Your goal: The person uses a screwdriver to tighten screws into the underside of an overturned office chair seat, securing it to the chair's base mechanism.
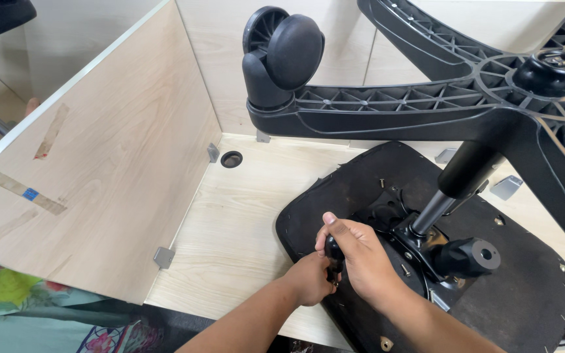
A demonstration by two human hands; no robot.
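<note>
Both hands, the left hand and the right hand, hold a small black tool handle, maybe a screwdriver, over the upside-down chair seat on the wooden desk.

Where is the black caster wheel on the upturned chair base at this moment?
In the head view, the black plastic caster wheel sits top centre, at the tip of one arm of the black star-shaped chair base, above the wooden desk and both hands.

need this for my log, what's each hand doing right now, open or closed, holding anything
Left hand: closed around the lower end of a small black tool handle.
Right hand: closed over the same black tool handle, thumb on top.
</note>
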